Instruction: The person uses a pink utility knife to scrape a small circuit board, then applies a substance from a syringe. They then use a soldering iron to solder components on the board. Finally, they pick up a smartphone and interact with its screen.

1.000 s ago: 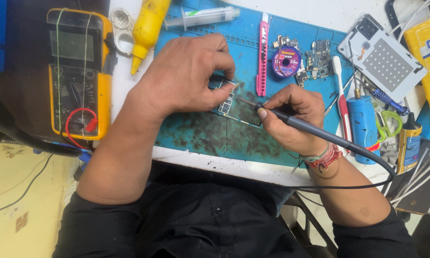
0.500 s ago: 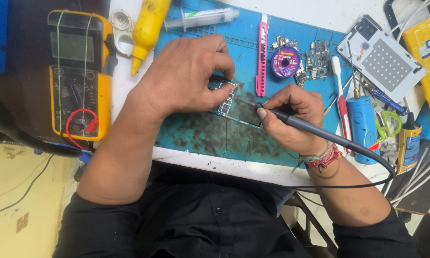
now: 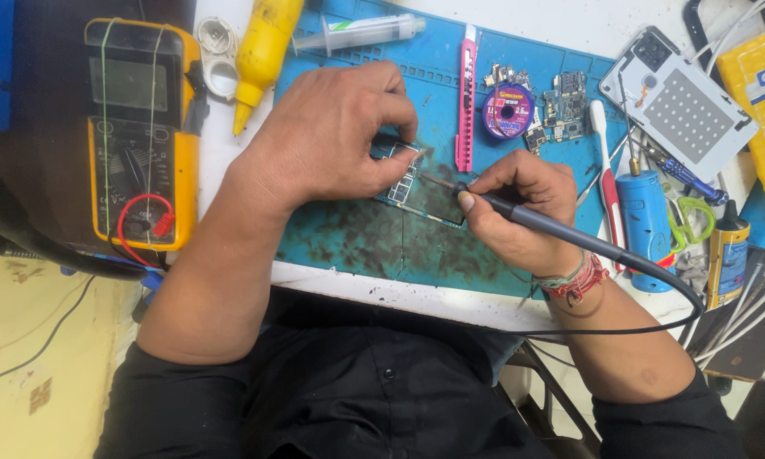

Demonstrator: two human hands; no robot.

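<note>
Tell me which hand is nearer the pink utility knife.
Left. The left hand lies just beside the pink utility knife, fingers pinching the circuit board; the right hand sits below the knife, holding the soldering iron.

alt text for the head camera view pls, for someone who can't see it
Seen from above, a person's right hand holds a soldering iron to a small circuit board that the left hand steadies on a stained blue work mat. A yellow multimeter lies to the left; a pink utility knife lies above.
</note>
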